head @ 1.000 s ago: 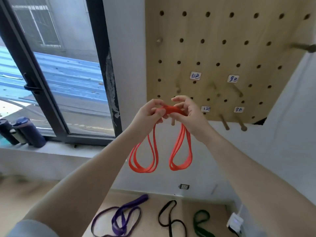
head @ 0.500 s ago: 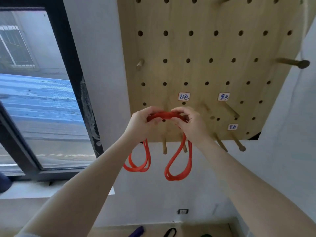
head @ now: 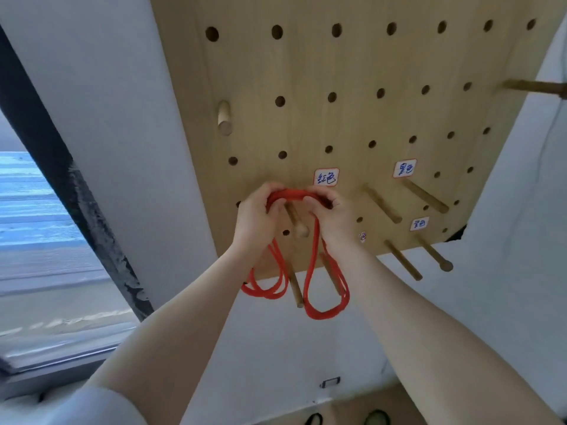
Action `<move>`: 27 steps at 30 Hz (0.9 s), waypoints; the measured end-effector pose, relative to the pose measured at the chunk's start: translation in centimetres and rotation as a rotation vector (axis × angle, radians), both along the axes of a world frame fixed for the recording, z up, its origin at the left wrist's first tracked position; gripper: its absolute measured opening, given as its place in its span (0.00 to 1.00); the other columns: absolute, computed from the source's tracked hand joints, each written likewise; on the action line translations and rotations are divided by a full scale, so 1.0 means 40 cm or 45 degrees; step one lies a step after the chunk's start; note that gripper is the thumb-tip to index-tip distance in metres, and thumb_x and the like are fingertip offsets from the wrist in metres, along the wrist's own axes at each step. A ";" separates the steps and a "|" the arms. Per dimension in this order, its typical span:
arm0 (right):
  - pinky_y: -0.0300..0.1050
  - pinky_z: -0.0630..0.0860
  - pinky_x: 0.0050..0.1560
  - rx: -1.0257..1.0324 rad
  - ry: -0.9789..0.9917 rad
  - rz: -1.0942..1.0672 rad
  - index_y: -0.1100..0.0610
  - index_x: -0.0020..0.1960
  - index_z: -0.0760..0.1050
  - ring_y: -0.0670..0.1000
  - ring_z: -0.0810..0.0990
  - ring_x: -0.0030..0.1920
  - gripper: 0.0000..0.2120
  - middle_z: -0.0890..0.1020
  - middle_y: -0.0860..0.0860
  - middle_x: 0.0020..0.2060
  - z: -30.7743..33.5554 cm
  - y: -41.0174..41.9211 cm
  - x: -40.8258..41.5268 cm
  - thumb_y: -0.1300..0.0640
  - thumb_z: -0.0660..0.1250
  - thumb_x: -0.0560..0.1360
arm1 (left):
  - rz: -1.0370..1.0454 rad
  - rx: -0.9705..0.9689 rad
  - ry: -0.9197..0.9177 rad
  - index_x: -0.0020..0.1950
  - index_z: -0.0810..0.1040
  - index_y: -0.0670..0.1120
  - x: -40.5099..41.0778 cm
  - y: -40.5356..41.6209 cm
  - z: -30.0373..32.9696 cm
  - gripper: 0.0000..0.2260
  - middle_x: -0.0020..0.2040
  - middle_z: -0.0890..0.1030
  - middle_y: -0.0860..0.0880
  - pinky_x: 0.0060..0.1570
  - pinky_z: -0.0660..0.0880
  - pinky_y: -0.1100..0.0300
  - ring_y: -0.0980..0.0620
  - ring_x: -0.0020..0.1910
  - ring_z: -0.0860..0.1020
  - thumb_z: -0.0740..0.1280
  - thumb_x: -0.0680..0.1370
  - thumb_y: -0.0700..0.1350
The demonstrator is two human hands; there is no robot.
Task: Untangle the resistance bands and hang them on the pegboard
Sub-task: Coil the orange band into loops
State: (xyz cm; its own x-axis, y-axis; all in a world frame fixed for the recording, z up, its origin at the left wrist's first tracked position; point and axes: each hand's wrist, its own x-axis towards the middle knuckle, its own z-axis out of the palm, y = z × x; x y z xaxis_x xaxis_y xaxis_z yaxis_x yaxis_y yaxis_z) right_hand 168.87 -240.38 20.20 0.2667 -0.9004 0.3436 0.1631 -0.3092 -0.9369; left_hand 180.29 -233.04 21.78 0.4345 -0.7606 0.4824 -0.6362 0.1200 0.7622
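Note:
A red resistance band (head: 325, 305), folded into hanging loops, is gripped at its top by both hands. My left hand (head: 256, 222) holds the left end of the fold and my right hand (head: 329, 214) the right end. The stretch of band between them arches just above a wooden peg (head: 296, 222) that sticks out of the wooden pegboard (head: 352, 111), under a white label with red-bordered handwriting (head: 326, 177). Whether the band rests on the peg is unclear. Two loops dangle below my wrists.
More wooden pegs (head: 425, 196) jut from the board's lower right, and one (head: 224, 118) at upper left. A dark window frame (head: 70, 191) stands to the left. Tips of a black band (head: 313, 419) and a green band (head: 376, 418) show on the floor below.
Both hands have carried the red band up and closer to the pegboard, from in front of the lower pegs to the peg under the red-bordered label. The view tilted upward.

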 end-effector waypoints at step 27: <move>0.35 0.73 0.51 -0.060 0.554 0.192 0.50 0.69 0.61 0.41 0.78 0.50 0.16 0.75 0.41 0.49 -0.155 0.095 0.017 0.55 0.52 0.82 | -0.226 0.240 0.526 0.50 0.75 0.52 0.013 0.058 -0.157 0.05 0.42 0.81 0.54 0.51 0.76 0.57 0.56 0.43 0.80 0.60 0.80 0.44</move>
State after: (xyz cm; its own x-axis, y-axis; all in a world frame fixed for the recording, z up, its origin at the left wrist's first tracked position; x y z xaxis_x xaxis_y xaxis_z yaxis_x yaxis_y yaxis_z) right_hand 169.57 -236.57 13.99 0.5223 -0.8264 0.2104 -0.1956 -0.3563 -0.9137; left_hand 180.81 -230.73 15.51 0.4163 -0.8978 0.1438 -0.2580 0.0350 0.9655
